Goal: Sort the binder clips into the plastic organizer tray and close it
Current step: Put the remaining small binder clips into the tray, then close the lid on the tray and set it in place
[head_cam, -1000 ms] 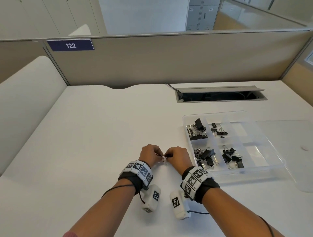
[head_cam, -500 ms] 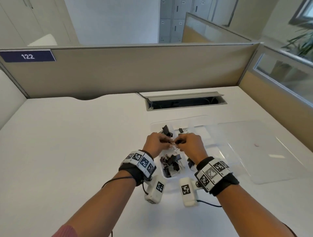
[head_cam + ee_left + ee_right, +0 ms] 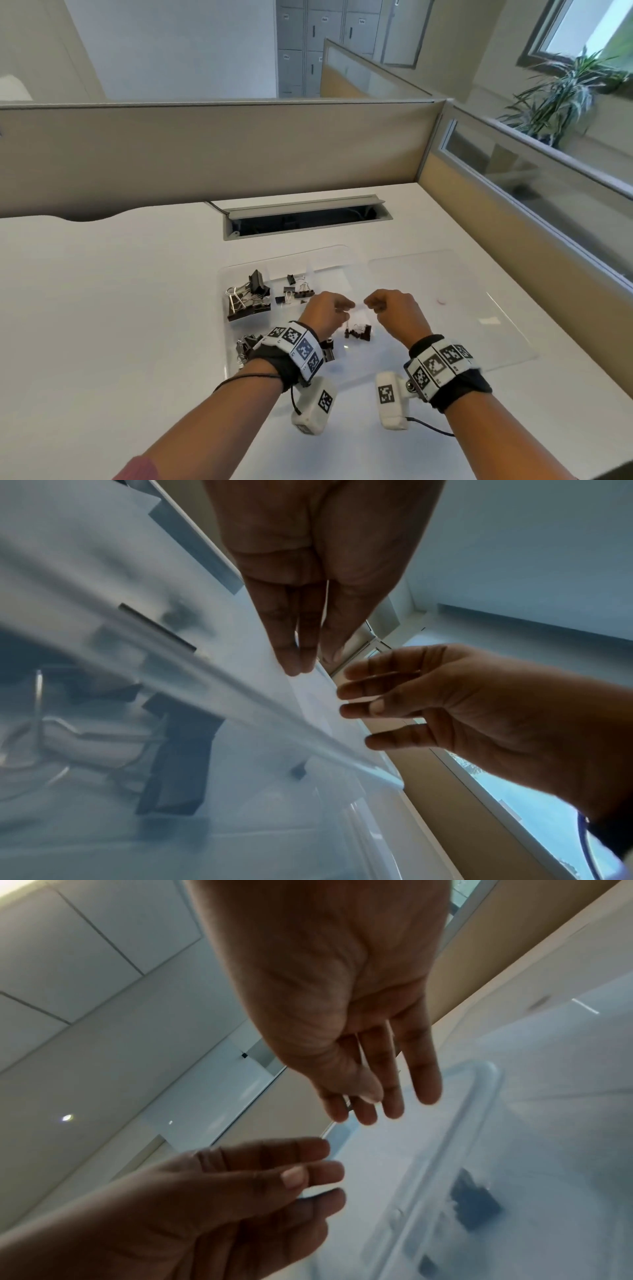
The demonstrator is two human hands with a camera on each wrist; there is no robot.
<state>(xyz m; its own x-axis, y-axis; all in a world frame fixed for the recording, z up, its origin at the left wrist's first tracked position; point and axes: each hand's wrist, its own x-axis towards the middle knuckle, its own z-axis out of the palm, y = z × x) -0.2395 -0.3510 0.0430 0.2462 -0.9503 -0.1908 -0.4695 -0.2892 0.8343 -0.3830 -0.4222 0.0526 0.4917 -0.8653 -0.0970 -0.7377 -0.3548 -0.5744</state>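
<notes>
The clear plastic organizer tray [image 3: 223, 318] lies open on the white desk. Black binder clips sit in its compartments: large ones [image 3: 248, 299] at the back left, small ones [image 3: 298, 291] beside them, and a small cluster [image 3: 358, 333] below my hands. More clips [image 3: 245, 344] at the front left are partly hidden by my left wrist. My left hand [image 3: 342, 306] and right hand [image 3: 373, 304] hover over the tray's middle, a short gap apart. Seen from the wrists, the left hand [image 3: 304, 656] and right hand [image 3: 369, 1104] have relaxed fingers holding nothing.
The tray's clear lid [image 3: 479, 308] lies flat on the desk to the right of the tray. A cable slot [image 3: 301, 219] is open in the desk behind the tray. Partition walls [image 3: 205, 154] run along the back and right edges.
Both hands moved from the desk left of the tray to above it. They pinched a small clip together before; now they are apart with nothing in the fingers. The head turned right.
</notes>
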